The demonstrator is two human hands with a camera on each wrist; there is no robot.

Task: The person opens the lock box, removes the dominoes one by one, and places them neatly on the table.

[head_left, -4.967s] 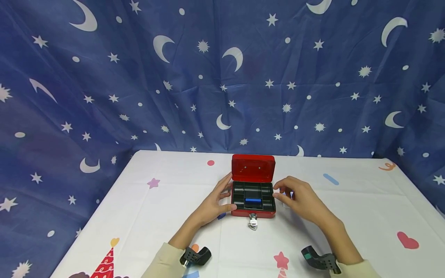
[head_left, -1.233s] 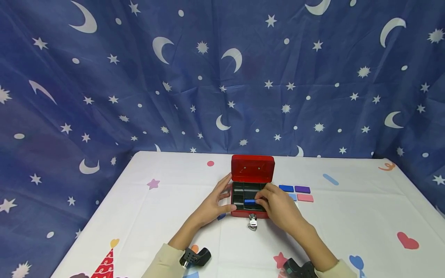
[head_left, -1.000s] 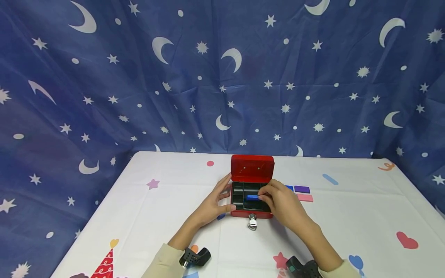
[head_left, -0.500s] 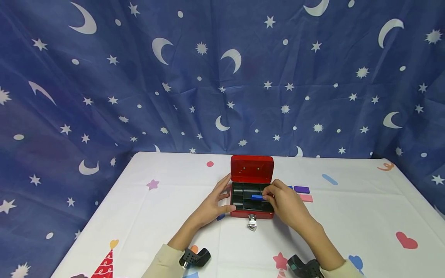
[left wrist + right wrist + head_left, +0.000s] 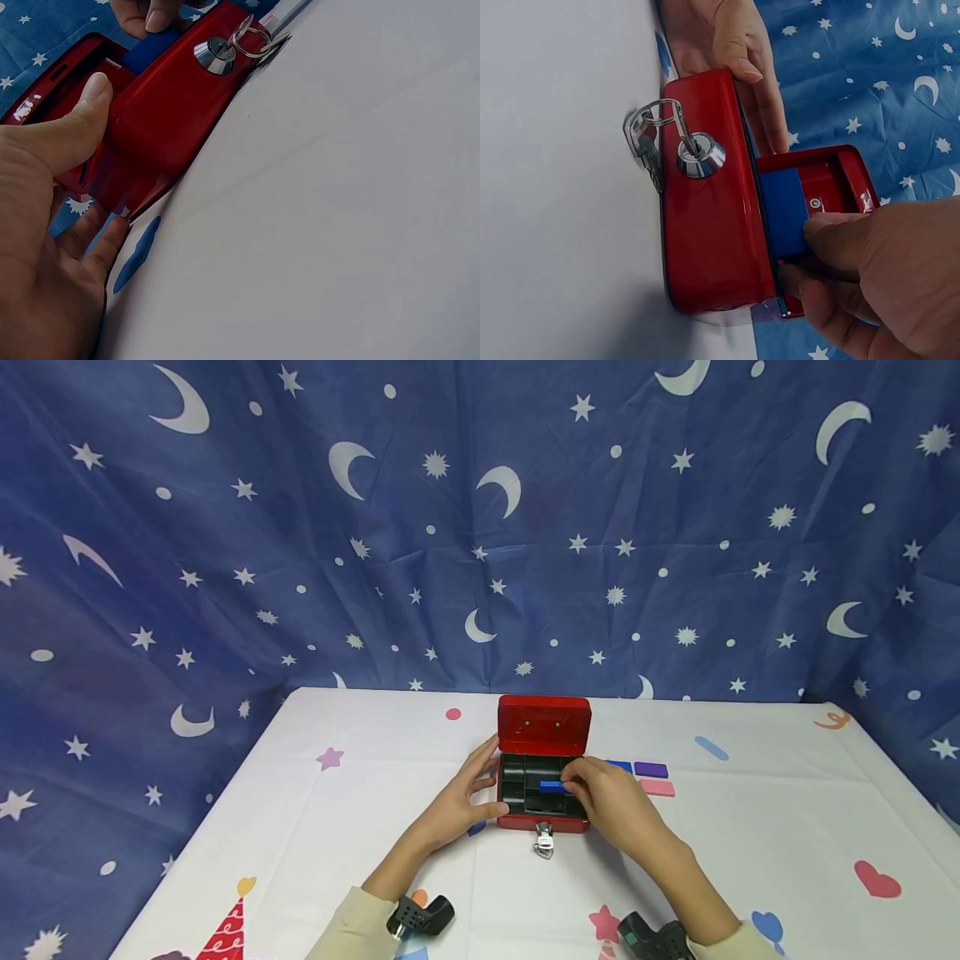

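A red cash box [image 5: 517, 822] stands on the table with its lid [image 5: 543, 725] raised and a black compartment tray [image 5: 550, 768] inside. My left hand [image 5: 457, 806] holds the box's left side, thumb over the front corner and fingers along the outer wall. Between thumb and fingers, my right hand [image 5: 618, 802] pinches a flat blue rectangular block [image 5: 551, 787] at its right end, above the tray's front middle compartment. Close up in the right wrist view, that block [image 5: 784, 210] rises past the box's front rim. The tray's right compartments are mostly hidden by the right hand.
Right of the box lie another blue block [image 5: 619, 766], a purple block [image 5: 651, 770] and a pink block [image 5: 657, 787]. Keys on a ring [image 5: 652, 142] hang from the front lock [image 5: 697, 154]. A starry blue cloth [image 5: 420, 527] hangs behind the table.
Five seconds ago the blue block lay in the tray and my right hand was at the box's right edge. It has since pinched and lifted the block. The left hand stays put.
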